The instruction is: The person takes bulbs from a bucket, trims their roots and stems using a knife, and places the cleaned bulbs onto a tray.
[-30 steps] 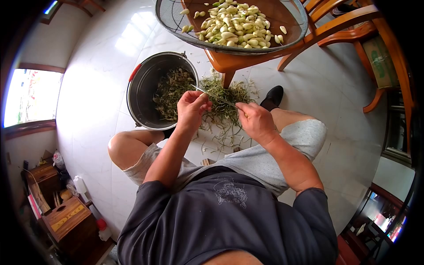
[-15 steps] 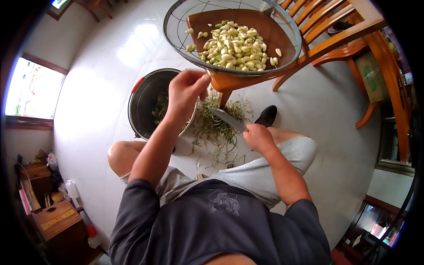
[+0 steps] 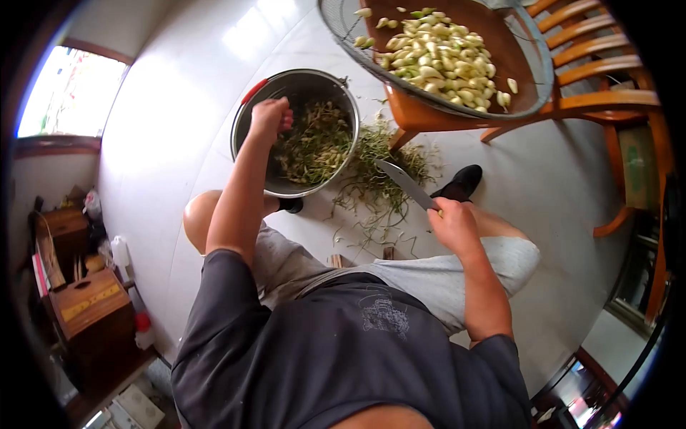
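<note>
Over the left part of a metal bucket is my left hand, its fingers curled; what they hold, if anything, is too small to make out. Inside the bucket lie green and pale plant scraps. My right hand grips the handle of a wide-bladed knife, the blade pointing up and left above the floor. Pale peeled cloves are heaped in a round mesh basket on a wooden chair.
Loose green stems lie on the tiled floor between bucket and chair. More chair slats stand at the right. A wooden box is at the far left. My dark shoe is beyond the knife.
My left hand has moved from beside the basket rim to over the bucket. My right hand still holds the knife. The view has shifted, so the bucket's contents show more.
</note>
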A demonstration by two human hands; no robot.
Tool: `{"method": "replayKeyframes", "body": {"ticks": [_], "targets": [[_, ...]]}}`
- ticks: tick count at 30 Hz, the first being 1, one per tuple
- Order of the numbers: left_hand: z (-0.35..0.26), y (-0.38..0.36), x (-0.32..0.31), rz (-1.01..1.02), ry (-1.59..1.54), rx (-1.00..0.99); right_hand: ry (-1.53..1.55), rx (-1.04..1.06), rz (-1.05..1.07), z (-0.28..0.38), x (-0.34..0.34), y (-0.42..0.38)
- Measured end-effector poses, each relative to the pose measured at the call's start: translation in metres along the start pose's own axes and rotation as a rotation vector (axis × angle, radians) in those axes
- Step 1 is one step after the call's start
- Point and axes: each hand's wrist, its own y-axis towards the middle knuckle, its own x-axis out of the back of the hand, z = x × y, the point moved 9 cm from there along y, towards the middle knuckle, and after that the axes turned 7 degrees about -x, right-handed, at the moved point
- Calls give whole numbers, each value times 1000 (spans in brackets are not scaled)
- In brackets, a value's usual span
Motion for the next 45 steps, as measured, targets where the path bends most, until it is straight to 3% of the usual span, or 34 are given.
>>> {"method": "replayKeyframes", "body": {"ticks": [4,6,8,12,14,18,20,23,26,33,45], "targets": [[123,43,58,-74,285,166,-11,-12,44,5,-7,5],[142,41,56,-143,317,184,4,-47,80,10,-10,8],[162,50,44,-60,376,142,-7,-69,101,14,-12,11],[135,43,-2,154,851,-293,-12,-18,103,20,-22,16],[138,40,-9,197,1044,-138,-47,-1,103,21,-23,18],[148,47,-8,192,1198,-305,-31,5,132,22,-26,18],[146,45,-9,236,1267,-281,-40,0,127,22,-23,18],[110,28,-10,217,1234,-361,-53,1,121,23,-18,16],[89,28,-1,256,1068,-269,-43,4,90,25,-11,10],[2,-38,-21,293,380,-83,82,51,28,32,4,-1],[-3,-136,-92,458,46,-50,222,341,-320,65,22,-16]]}}
